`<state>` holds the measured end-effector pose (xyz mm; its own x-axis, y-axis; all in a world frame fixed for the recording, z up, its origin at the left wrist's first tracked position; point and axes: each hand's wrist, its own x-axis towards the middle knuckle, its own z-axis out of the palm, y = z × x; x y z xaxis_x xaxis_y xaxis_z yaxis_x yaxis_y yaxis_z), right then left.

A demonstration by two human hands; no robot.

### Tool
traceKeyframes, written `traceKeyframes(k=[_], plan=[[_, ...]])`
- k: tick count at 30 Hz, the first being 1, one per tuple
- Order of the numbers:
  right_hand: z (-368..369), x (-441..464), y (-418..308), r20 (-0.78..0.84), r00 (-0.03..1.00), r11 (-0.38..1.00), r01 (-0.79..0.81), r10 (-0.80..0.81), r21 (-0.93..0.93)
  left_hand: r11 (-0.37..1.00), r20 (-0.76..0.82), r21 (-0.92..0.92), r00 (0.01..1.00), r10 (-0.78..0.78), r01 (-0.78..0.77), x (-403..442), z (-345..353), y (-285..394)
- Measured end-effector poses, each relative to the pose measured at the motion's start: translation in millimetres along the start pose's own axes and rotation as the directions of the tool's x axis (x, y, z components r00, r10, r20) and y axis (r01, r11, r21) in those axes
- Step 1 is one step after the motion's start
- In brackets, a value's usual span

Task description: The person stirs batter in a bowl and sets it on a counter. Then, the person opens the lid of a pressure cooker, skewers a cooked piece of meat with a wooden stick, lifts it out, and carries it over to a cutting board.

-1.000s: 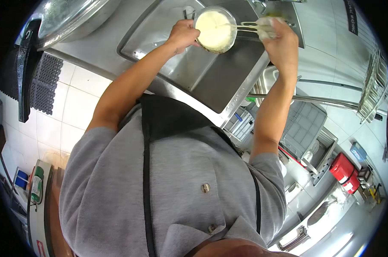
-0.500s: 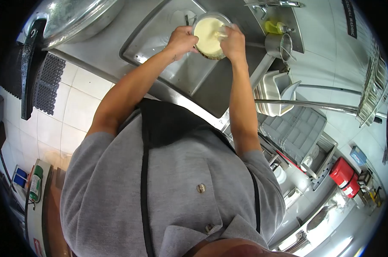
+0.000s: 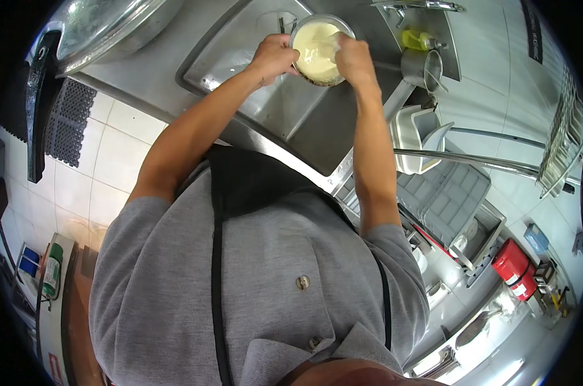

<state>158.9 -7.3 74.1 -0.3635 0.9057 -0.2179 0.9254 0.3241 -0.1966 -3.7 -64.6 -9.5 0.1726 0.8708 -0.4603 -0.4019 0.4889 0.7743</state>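
Observation:
A round metal bowl (image 3: 345,26) of pale yellow, creamy liquid (image 3: 314,48) is held over the sink (image 3: 266,106). My left hand (image 3: 275,56) grips the bowl's left rim, with the thumb over the edge and the fingers outside. My right hand (image 3: 356,61) is closed at the right side of the bowl, its fingers above the liquid. A pale, blurred thing extends from those fingers into the liquid; its kind cannot be made out. Streaks and ripples mark the liquid's surface.
A faucet (image 3: 420,6), a yellow-green bottle (image 3: 415,40) and a metal pot (image 3: 420,69) stand beyond the sink's right side. A large lidded pan (image 3: 118,32) sits at upper left. Stacked white containers (image 3: 415,141) are right of my right arm.
My right hand has shifted slightly right and turned at the bowl, and the liquid's surface pattern has changed. The bowl has moved a little right; my left hand keeps its grip.

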Motion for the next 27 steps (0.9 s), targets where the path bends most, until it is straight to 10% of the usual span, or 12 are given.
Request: traceKeyframes(k=[7, 14, 23, 27], plan=[[-53.9, -17.3, -1.7, -0.209, 0.974, 0.965, 0.135, -0.088, 0.226, 0.999, 0.015, 0.049, 1.0, 0.007, -0.008, 11.3, 1.6, -13.1], [4.7, 4.5, 24.9, 0.049, 0.992, 0.977, 0.12, -0.113, -0.178, 0.997, 0.026, 0.071, 1.0, -0.002, 0.0, 9.9, 5.8, -11.9], [54.4, 15.9, 21.3, 0.27, 0.963, 0.989, -0.039, -0.001, 0.143, 0.999, 0.01, 0.037, 1.0, 0.016, -0.016, 8.0, 5.5, -11.2], [-6.2, -1.7, 6.3, 0.053, 0.998, 0.999, 0.034, -0.036, 0.036, 0.998, -0.019, 0.061, 1.0, -0.007, 0.008, 11.7, 2.6, -13.0]])
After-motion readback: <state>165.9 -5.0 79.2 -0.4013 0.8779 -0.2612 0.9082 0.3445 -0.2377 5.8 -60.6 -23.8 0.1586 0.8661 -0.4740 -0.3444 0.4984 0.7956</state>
